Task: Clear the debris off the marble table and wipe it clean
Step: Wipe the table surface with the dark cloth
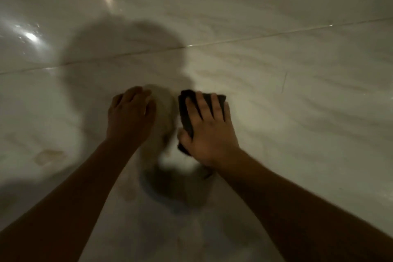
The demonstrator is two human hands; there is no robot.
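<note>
Both bare forearms reached in from the bottom edge over the pale, veined marble counter [276,66], whose polished surface caught several bright reflections at the upper left and was crossed by a thin seam [244,38] running from the left edge up toward the right. The right hand [209,132] lay palm down with its fingers spread flat over a dark folded cloth [187,110], pressing it against the counter; the cloth stuck out beyond the fingertips at the top and past the thumb on the left side, and a dark corner showed below the thumb. The left hand [129,114] rested just to the left of it, fingers curved loosely downward toward the stone and grasping nothing that could be made out, though its palm side was hidden. Between the two hands sat a blurred, pale tan patch [163,112] on the marble, touching the left fingertips and just beside the cloth's left edge; whether it was debris, a smear or only motion blur could not be told. A large rounded shadow [119,53] spread over the counter beyond the hands, and a smaller dark shadow [174,187] lay between the forearms. Near the left forearm, well apart from the cloth, a faint brownish stain [47,156] marked the stone.
</note>
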